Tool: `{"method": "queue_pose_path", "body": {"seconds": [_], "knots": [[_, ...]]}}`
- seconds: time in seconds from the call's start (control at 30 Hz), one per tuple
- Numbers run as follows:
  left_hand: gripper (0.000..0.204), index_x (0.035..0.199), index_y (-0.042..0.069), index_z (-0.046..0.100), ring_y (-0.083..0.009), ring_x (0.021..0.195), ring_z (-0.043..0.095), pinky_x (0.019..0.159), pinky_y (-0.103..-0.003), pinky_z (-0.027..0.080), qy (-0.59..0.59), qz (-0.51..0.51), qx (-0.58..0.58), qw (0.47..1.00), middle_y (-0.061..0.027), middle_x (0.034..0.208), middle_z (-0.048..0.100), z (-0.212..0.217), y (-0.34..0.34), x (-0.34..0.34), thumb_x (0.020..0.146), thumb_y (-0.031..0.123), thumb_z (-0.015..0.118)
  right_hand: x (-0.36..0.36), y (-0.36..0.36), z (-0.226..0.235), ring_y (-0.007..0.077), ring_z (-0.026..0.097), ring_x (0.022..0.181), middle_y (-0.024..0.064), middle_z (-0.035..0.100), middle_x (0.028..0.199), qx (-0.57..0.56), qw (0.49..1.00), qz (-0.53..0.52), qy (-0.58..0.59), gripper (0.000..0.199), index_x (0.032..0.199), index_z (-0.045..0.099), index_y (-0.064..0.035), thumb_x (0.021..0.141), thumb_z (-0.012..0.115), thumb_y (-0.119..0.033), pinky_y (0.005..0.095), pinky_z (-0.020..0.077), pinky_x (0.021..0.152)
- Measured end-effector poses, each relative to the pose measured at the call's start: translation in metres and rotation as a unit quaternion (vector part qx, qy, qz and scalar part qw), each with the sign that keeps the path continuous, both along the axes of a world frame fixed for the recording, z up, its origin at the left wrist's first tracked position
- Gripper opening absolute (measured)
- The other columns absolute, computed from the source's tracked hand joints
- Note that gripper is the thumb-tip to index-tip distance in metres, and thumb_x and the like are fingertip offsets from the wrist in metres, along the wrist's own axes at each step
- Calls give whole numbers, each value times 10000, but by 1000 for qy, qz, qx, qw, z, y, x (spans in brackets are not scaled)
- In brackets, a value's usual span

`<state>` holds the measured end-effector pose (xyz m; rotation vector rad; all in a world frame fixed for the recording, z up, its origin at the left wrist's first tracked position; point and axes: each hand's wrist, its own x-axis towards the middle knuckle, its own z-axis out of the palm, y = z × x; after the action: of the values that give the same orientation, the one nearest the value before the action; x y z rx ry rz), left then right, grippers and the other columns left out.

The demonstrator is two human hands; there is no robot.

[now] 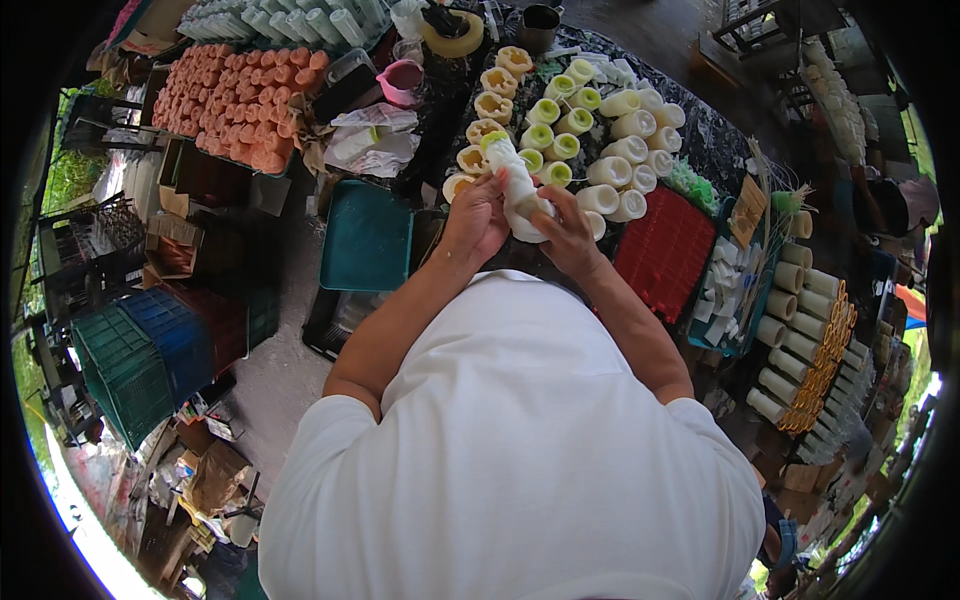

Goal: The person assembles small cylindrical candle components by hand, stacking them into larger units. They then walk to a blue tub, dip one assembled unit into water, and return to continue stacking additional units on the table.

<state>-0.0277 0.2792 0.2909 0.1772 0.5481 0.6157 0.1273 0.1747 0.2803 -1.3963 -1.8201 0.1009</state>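
Note:
Both hands hold a long, white, lumpy wax-like cylinder (519,192) with a yellow-green end, tilted over the near edge of the table. My left hand (476,222) is closed around its left side, partway down. On its right, the fingers of my right hand (572,236) press near the lower end. Just beyond stand hollow yellow-green wax-like cups (562,147) in rows. To their left runs a line of cream cups with scalloped rims (493,107). Hollow ivory cylinders (632,150) stand close together to the right.
A teal tray (366,238) lies left of my forearm; a red crate (664,250) is at the right. Farther left sit many coral-coloured pieces (225,108) and a pink jug (400,82). A teal bin (722,290) holds white pieces. Stacked crates (130,360) stand on the floor.

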Motion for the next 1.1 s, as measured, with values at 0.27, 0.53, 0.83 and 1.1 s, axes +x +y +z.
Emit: {"method": "queue_pose_path", "body": {"seconds": [0.27, 0.53, 0.83, 1.1], "knots": [[396, 1326, 47, 513, -312, 1161, 654, 1010, -599, 550, -18, 84, -49, 995, -140, 1182, 652, -20, 34, -47, 1029, 274, 641, -6, -9, -29, 254, 685, 1026, 125, 635, 1197, -246, 921, -72, 294, 529, 1202, 598, -59, 749, 657, 208, 367, 583, 813], [369, 1290, 90, 556, -252, 1079, 656, 862, -494, 559, 246, 223, -21, 943, -84, 1165, 658, -106, 59, -140, 963, 122, 723, -28, -14, -31, 220, 693, 1077, 117, 646, 1251, -374, 760, -152, 510, 496, 1348, 534, -21, 893, 586, 169, 353, 662, 779], [242, 976, 46, 660, -221, 611, 657, 502, -350, 550, 271, 364, -62, 889, -104, 864, 712, -183, 188, -144, 862, 147, 847, -38, -21, -24, 210, 694, 1065, 105, 649, 1260, -382, 765, -174, 488, 493, 1358, 541, -25, 901, 659, 118, 335, 664, 746], [591, 954, -113, 678, -258, 480, 652, 394, -375, 514, 576, 231, -92, 778, -166, 797, 728, -152, 187, -108, 694, 323, 980, -37, -32, -26, 246, 693, 1122, 109, 608, 1329, -364, 752, -187, 516, 563, 1416, 501, -40, 897, 621, 144, 347, 669, 746]]}}
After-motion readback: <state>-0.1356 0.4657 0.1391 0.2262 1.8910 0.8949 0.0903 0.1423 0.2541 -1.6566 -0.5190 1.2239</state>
